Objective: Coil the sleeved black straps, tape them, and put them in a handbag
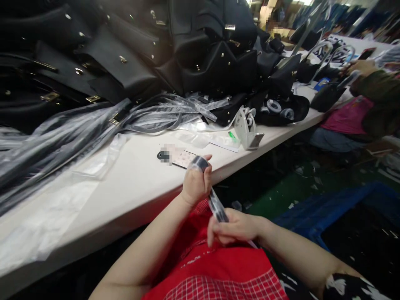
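A dark strap (218,205) in clear plastic wrap runs between my two hands, in front of the red apron. My left hand (196,183) is closed on it near the table edge, with a loop of the strap showing at the top of the fist. Lower and to the right, my right hand (229,229) grips the same strap, fingers curled round it. Beyond my left hand lies a phone-like flat thing (183,158) with a pale, partly blurred face. More plastic-wrapped dark straps (162,110) lie in a tangled bundle farther back on the table.
Black bags (212,66) with metal fittings are piled high behind the white table (131,166). A white tape dispenser (245,129) stands near the edge, with rolls (274,106) behind it. At right are a blue crate (343,204) and another person's sleeve (379,89).
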Tool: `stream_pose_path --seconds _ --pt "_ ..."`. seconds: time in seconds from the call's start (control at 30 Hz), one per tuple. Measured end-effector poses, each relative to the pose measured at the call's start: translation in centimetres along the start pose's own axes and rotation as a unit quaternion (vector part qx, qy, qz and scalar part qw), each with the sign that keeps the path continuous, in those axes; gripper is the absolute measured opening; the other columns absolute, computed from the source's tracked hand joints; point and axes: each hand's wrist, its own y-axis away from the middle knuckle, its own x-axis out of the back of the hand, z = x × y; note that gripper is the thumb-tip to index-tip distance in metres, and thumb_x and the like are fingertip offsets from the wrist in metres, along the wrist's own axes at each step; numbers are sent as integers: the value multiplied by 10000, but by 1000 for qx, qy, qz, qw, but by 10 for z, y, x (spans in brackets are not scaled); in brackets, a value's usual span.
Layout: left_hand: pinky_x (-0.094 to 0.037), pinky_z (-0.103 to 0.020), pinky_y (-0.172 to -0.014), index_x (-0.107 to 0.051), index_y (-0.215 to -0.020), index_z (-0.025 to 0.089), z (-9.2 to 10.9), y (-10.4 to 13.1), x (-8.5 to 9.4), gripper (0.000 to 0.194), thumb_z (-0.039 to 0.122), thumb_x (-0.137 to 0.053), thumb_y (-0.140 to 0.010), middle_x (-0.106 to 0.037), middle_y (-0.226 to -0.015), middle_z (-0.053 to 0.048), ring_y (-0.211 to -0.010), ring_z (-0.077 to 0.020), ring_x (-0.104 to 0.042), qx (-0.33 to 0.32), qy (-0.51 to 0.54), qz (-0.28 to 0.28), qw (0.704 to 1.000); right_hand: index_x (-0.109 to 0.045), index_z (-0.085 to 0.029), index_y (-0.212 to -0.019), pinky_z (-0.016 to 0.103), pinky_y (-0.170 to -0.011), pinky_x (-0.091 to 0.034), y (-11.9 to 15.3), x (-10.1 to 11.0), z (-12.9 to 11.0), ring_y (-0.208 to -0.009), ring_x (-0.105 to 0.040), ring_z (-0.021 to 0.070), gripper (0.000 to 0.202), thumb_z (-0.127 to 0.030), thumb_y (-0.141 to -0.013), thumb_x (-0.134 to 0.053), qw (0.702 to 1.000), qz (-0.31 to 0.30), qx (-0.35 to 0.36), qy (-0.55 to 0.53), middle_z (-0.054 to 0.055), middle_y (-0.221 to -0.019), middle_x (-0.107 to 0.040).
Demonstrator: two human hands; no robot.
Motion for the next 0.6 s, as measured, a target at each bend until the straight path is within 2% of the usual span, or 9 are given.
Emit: stream_pose_path --seconds 0.07,0.17,0.23,0.27,0.33,0.4,0.47,0.53,0.6 --pt "-356 -457 -1034 -641 -937 163 -22 17 12 359 481 -491 -863 -651 -995 -165 -1087 -313 -545 -47 -119 -70 989 -681 -110 -834 205 -444 -344 18 8 -8 -365 -327 66 520 -587 -906 -487 999 14 17 -50 -70 -409 -367" --pt "-433 -425 -900 -664 -843 169 -35 44 16 398 500 -445 -870 -667 -885 -159 -910 -295 -605 3 -187 -192 964 -646 -133 -700 237 -461 -399 41 54 -25 -333 -343 83 521 -603 -875 -505 988 152 9 27 -56 -351 -367" --pt "-459 -363 -764 -634 -683 183 -28 53 10 512 525 -334 -917 -605 -656 -91 -689 -221 -588 93 -142 -229 959 -645 -144 -732 269 -524 -465 43 83 -35 -405 -460 120 454 -579 -839 -565 949 265 -14 172 -6 -449 -513" --pt "-456 -332 -686 -612 -630 184 -20 54 4 584 550 -272 -931 -546 -561 -56 -584 -184 -544 147 -84 -238 956 -660 -146 -816 294 -601 -506 40 92 -38 -517 -555 155 410 -553 -808 -617 918 311 -8 247 38 -592 -616" --pt "-419 -289 -527 -589 -613 180 -1 51 -6 685 632 -177 -922 -419 -427 11 -411 -134 -414 261 89 -249 929 -638 -163 -1099 370 -858 -510 28 95 -38 -903 -635 250 483 -491 -750 -700 875 329 30 354 119 -1009 -678" --pt "-377 -274 -414 -578 -649 172 16 44 -16 719 724 -177 -875 -325 -363 61 -316 -111 -300 338 262 -228 875 -548 -191 -1281 430 -1016 -425 10 79 -26 -1128 -560 293 599 -488 -777 -674 892 259 50 367 135 -1215 -610" --pt "-377 -277 -376 -588 -739 157 25 35 -22 723 777 -229 -834 -330 -373 77 -296 -106 -286 344 354 -148 857 -605 -197 -1200 449 -986 -452 -9 54 -5 -1052 -599 290 495 -556 -870 -524 925 203 27 319 121 -1065 -663" --pt "-412 -289 -406 -606 -898 139 22 30 -22 740 774 -230 -839 -411 -442 55 -335 -118 -360 290 323 -9 901 -680 -215 -1051 451 -896 -511 -23 32 14 -951 -636 300 544 -654 -877 -410 948 167 -13 269 103 -899 -685" --pt "-501 -351 -550 -597 -1034 137 8 29 -13 752 745 -192 -861 -543 -576 -22 -481 -170 -522 174 177 76 966 -726 -303 -918 438 -782 -557 -25 20 24 -867 -670 306 534 -731 -803 -428 953 118 -64 271 64 -818 -688"
